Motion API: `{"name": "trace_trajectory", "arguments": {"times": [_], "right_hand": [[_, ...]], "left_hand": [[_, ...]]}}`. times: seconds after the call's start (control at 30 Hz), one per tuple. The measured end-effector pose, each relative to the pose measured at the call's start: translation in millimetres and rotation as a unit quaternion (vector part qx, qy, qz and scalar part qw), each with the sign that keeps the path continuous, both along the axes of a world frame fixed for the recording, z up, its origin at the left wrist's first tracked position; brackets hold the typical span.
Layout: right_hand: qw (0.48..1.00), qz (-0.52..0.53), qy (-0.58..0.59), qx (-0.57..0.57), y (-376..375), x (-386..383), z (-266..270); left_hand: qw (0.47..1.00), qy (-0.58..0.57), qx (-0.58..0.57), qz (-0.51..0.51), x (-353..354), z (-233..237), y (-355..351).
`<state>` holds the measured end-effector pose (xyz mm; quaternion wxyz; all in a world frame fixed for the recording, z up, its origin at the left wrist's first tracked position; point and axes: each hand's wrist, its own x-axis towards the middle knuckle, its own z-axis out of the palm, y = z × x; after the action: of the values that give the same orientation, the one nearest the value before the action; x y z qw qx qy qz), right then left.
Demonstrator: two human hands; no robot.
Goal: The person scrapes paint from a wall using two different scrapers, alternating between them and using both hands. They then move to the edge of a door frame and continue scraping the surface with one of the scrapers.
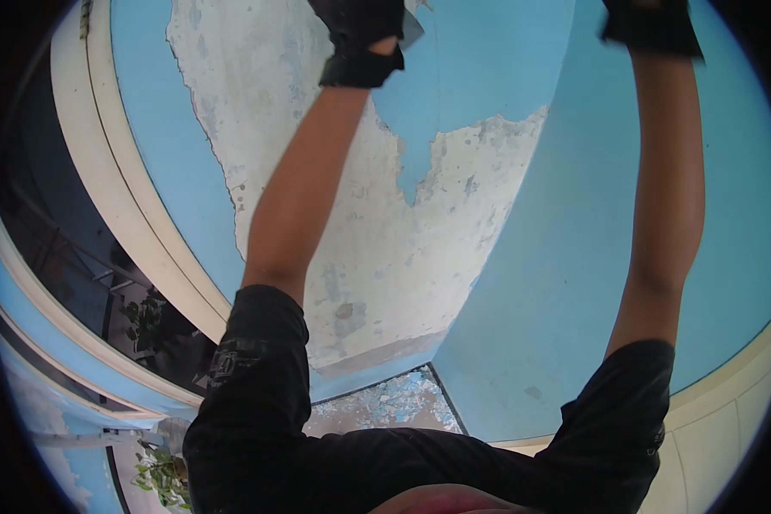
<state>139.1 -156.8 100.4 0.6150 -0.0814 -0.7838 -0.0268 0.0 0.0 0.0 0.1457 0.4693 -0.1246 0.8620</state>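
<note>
Left hand point(361, 38) at 11 o'clock, grip clenched on scraper point(413, 31) against wall point(531, 300). Right hand point(651, 26) at 1 o'clock, cropped; I can't tell grip. Risk: blade slips, gouges plaster point(385, 240); flakes drop on me.

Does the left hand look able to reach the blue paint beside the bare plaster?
Probably yes: the gloved left hand is raised right beside the blue paint, with nothing between them.
</note>
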Motion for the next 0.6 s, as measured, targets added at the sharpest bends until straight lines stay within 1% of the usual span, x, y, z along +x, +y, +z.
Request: {"name": "trace_trajectory", "arguments": {"times": [0.03,0.07,0.1,0.13,0.17,0.2,0.23,0.3,0.37,0.4,0.43,0.47,0.53,0.57,0.6], "right_hand": [[1.000,0.005,0.001,0.021,0.3,17.2,-22.1],[0.998,-0.009,0.050,-0.037,-4.1,39.8,-38.0],[0.993,0.028,0.049,-0.099,-4.6,74.9,-58.1],[0.984,0.065,0.047,-0.162,-1.8,100.4,-82.8],[0.981,0.061,0.095,-0.157,-4.4,105.0,-111.8],[0.961,0.033,0.178,-0.209,-14.0,111.2,-138.2],[0.947,-0.007,0.247,-0.206,-21.2,112.2,-165.6],[0.918,0.028,0.306,-0.250,-29.7,132.9,-217.6],[0.887,-0.009,0.366,-0.283,-34.8,150.0,-273.2],[0.880,-0.022,0.368,-0.299,-37.4,155.3,-301.4],[0.860,-0.004,0.389,-0.331,-40.4,160.7,-329.2],[0.860,-0.009,0.389,-0.330,-41.2,162.7,-356.2],[0.840,-0.050,0.391,-0.372,-51.5,155.4,-395.7],[0.822,-0.038,0.400,-0.403,-55.7,158.9,-415.7],[0.803,-0.022,0.415,-0.427,-60.0,164.2,-431.8]], "left_hand": [[0.998,0.007,0.043,-0.036,-6.8,5.9,5.6],[0.998,0.000,0.029,-0.053,-11.1,10.1,5.0],[0.997,-0.008,0.017,-0.071,-14.1,15.2,4.0],[0.997,-0.006,0.032,-0.074,-17.2,19.3,5.4],[0.997,-0.005,0.030,-0.068,-17.5,20.6,3.9],[0.998,-0.014,0.023,-0.057,-17.0,23.1,1.8],[0.999,-0.024,0.016,-0.045,-15.9,25.2,0.2],[0.999,-0.007,0.005,-0.050,-12.2,20.1,0.9],[0.978,0.024,-0.040,-0.201,-9.3,12.1,-4.7],[0.999,-0.005,0.018,0.034,0.3,10.0,3.6],[0.999,-0.003,0.017,0.039,1.8,8.7,1.3],[0.999,0.006,0.023,0.049,1.4,7.6,-1.5],[0.998,0.009,0.022,0.054,-5.6,4.5,-2.9],[0.999,0.000,0.021,0.048,-12.3,7.6,-2.8],[0.998,0.014,0.024,0.060,-16.2,6.7,-8.3]]}}
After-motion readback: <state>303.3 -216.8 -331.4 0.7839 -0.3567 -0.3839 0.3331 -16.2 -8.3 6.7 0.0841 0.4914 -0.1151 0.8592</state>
